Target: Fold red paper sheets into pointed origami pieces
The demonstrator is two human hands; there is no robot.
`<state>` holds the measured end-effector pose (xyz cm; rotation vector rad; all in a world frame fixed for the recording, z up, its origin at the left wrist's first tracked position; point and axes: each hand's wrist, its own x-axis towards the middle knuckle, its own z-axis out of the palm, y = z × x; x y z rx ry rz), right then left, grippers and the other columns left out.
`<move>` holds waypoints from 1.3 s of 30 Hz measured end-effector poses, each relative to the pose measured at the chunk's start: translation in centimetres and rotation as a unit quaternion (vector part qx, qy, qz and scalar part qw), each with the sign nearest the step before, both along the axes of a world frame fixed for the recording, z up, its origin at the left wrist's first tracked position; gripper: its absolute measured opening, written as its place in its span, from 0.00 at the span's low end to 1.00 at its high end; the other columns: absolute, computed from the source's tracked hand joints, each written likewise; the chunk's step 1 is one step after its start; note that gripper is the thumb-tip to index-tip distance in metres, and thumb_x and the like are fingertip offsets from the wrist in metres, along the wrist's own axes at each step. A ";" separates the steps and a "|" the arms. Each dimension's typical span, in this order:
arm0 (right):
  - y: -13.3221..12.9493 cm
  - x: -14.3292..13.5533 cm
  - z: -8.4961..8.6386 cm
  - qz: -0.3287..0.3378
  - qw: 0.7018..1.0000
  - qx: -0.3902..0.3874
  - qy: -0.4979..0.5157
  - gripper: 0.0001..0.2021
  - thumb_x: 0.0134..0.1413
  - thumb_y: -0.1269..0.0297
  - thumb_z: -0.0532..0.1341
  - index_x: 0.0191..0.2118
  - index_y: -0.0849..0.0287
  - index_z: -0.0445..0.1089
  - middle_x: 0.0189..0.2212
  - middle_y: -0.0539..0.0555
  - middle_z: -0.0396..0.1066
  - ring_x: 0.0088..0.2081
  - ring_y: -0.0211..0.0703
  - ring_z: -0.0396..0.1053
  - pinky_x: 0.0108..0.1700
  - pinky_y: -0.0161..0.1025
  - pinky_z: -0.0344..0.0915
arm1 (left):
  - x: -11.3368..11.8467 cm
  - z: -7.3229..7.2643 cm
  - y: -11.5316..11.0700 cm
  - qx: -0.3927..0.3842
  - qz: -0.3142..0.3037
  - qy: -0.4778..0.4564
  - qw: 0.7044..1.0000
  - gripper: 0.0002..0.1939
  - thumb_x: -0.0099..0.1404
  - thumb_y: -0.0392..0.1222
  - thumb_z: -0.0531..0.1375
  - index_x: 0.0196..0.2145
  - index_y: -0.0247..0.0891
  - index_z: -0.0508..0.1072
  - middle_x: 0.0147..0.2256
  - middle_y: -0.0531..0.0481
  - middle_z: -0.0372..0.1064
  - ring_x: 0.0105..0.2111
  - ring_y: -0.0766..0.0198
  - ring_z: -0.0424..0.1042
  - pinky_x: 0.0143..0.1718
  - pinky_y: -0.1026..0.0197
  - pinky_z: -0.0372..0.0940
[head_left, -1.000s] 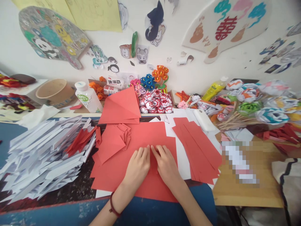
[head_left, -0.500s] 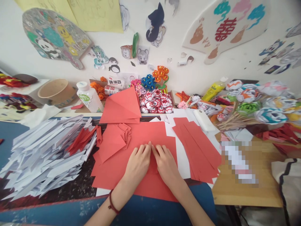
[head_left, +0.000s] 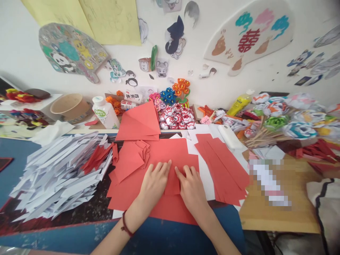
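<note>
A small folded piece of red paper (head_left: 172,186) lies between my hands on larger red sheets (head_left: 170,150). My left hand (head_left: 155,180), with a dark red bracelet on its wrist, rests on its left side, index finger stretched toward the top. My right hand (head_left: 191,184) touches its right edge, fingers apart and slightly bent. Neither hand is wrapped round anything. Left of them lie a red square (head_left: 129,159) and small folded red pieces (head_left: 143,152). Red strips (head_left: 223,168) lie to the right.
A large pile of folded white paper strips (head_left: 63,173) covers the left side. Behind stand a white bottle (head_left: 105,115), red-and-white paper flowers (head_left: 176,117) and a yellow bottle (head_left: 240,102). Paper flowers on sticks (head_left: 300,129) lie at the right.
My right hand has moved slightly right, away from my left fingertips, and its fingers have spread. More of the small red piece shows between the hands. The camera view has shifted a little.
</note>
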<state>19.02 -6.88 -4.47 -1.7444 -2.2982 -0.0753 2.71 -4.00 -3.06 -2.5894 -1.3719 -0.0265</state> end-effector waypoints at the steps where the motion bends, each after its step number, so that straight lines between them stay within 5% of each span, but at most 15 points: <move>1: -0.1 0.0 0.0 -0.004 1.000 0.000 0.004 0.26 0.54 0.83 0.51 0.57 0.61 0.68 0.44 0.62 0.66 0.43 0.53 0.61 0.40 0.48 0.66 | -0.2 -0.1 -0.1 -0.002 0.004 -0.006 1.000 0.29 0.66 0.28 0.50 0.65 0.32 0.54 0.46 0.43 0.68 0.44 0.56 0.64 0.44 0.52 0.59; 8: -0.2 -0.3 0.0 -0.010 1.000 -0.009 0.014 0.26 0.55 0.82 0.51 0.58 0.62 0.67 0.44 0.63 0.66 0.42 0.54 0.61 0.41 0.49 0.66 | -1.4 -0.4 -2.2 0.019 0.023 -0.023 0.999 0.31 0.64 0.27 0.51 0.64 0.36 0.55 0.46 0.44 0.69 0.44 0.55 0.65 0.42 0.52 0.57; 12: -0.1 0.2 0.3 0.017 0.999 -0.013 0.043 0.25 0.56 0.82 0.50 0.57 0.63 0.67 0.41 0.61 0.66 0.41 0.52 0.61 0.42 0.49 0.67 | -1.2 0.6 -2.9 0.031 0.045 -0.040 0.998 0.25 0.61 0.25 0.52 0.56 0.37 0.67 0.45 0.44 0.69 0.44 0.54 0.65 0.43 0.52 0.56; 19: -0.1 0.9 1.2 0.032 0.987 -0.040 0.151 0.15 0.63 0.73 0.52 0.48 0.58 0.73 0.37 0.57 0.66 0.39 0.48 0.64 0.41 0.45 0.67 | 0.5 1.5 -1.1 -0.018 0.172 -0.180 0.968 0.11 0.69 0.44 0.52 0.36 0.38 0.72 0.37 0.45 0.68 0.40 0.53 0.65 0.40 0.53 0.56; 24: 1.2 1.1 1.4 -0.010 0.957 -0.088 0.276 0.07 0.63 0.68 0.56 0.38 0.57 0.73 0.36 0.54 0.67 0.38 0.45 0.67 0.40 0.41 0.66 | 1.0 0.4 0.0 -0.091 0.156 -0.231 0.956 0.06 0.67 0.42 0.57 0.33 0.39 0.70 0.36 0.48 0.68 0.39 0.54 0.65 0.39 0.55 0.54; 28: 2.7 1.4 1.9 0.019 0.938 -0.126 0.322 0.03 0.57 0.65 0.62 0.37 0.56 0.72 0.34 0.52 0.70 0.36 0.44 0.68 0.37 0.39 0.64 | 1.0 0.5 0.2 -0.124 0.135 -0.283 0.941 0.05 0.66 0.39 0.57 0.32 0.39 0.70 0.36 0.48 0.70 0.39 0.55 0.65 0.39 0.56 0.54; 32: 3.6 1.6 2.3 0.066 0.901 -0.196 0.383 0.08 0.53 0.63 0.64 0.26 0.58 0.71 0.22 0.48 0.68 0.25 0.38 0.64 0.27 0.35 0.57 | 0.5 1.1 0.8 -0.194 0.107 -0.399 0.890 0.07 0.67 0.41 0.56 0.31 0.39 0.70 0.34 0.50 0.72 0.35 0.60 0.68 0.37 0.60 0.58; 36: 3.5 1.4 2.4 -0.005 0.846 -0.188 0.498 0.12 0.51 0.59 0.66 0.23 0.59 0.70 0.16 0.47 0.66 0.20 0.38 0.65 0.26 0.35 0.58 | -0.6 1.5 1.0 -0.264 0.109 -0.499 0.818 0.13 0.68 0.49 0.53 0.35 0.38 0.72 0.33 0.50 0.74 0.32 0.62 0.71 0.35 0.63 0.61; 39: 3.0 1.2 2.4 -0.056 0.777 -0.182 0.600 0.13 0.51 0.54 0.65 0.27 0.59 0.72 0.17 0.48 0.69 0.21 0.40 0.68 0.27 0.36 0.63 | -1.3 1.3 0.7 -0.281 0.116 -0.518 0.800 0.16 0.63 0.52 0.58 0.41 0.38 0.73 0.37 0.49 0.75 0.32 0.62 0.71 0.33 0.63 0.62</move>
